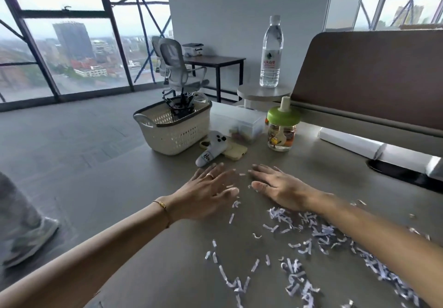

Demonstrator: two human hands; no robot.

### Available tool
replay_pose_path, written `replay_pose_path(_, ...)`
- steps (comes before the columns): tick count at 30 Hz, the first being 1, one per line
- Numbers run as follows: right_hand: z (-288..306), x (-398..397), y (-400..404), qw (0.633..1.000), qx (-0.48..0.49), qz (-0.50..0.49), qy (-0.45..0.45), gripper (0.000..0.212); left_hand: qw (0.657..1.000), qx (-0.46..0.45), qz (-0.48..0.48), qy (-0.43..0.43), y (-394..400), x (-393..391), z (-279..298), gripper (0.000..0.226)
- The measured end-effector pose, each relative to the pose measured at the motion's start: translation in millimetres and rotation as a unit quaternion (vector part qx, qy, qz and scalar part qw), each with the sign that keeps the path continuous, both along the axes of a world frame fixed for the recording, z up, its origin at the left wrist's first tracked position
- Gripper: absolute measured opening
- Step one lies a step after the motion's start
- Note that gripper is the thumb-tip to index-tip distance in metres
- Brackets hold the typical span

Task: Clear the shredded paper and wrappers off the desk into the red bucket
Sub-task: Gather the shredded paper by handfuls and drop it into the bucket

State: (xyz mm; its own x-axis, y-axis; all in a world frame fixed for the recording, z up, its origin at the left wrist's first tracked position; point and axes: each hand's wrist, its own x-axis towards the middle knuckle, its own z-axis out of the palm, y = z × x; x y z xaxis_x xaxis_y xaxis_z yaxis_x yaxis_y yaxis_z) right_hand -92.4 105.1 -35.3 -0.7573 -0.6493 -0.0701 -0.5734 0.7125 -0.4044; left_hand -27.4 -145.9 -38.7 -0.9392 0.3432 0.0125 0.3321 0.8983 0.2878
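Note:
Shredded white paper (309, 243) lies scattered over the grey desk (182, 255), thickest at the near right and under my right forearm. A few strips sit between my hands. My left hand (206, 192) rests flat on the desk with fingers spread, holding nothing. My right hand (275, 185) also lies flat, palm down, fingers pointing left toward the left hand, a short gap apart. No red bucket and no wrappers are in view.
A cream basket (172, 132) stands at the desk's far left edge, with a small plush toy (212, 149), a clear box (242, 123) and a green-lidded jar (281, 128) beside it. A water bottle (271, 51), brown partition (374, 72) and paper roll (359, 144) lie behind. A person's shoe (28, 240) is on the floor at left.

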Motion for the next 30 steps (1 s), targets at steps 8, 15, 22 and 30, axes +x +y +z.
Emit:
replay_pose_path(8,19.1,81.5,51.0,0.986,-0.162,-0.029,-0.032,0.048,0.999,-0.016,-0.017,-0.022,41.8,-10.3,-7.7,0.076)
replay_pose_path(15,15.7,106.5,122.7,0.961,-0.177,-0.208,0.042,0.04,0.989,0.086,-0.116,-0.034,109.5,-3.2,-7.8,0.08)
replay_pose_path(22,9.3,146.9,153.6,0.973,-0.028,-0.228,0.002,0.065,0.985,0.028,-0.161,0.05,157.4,14.4,-9.0,0.098)
replay_pose_path(30,-9.0,169.8,169.7,0.916,0.089,-0.391,0.009,0.085,0.95,0.068,-0.227,0.201,158.9,13.4,-12.3,0.026)
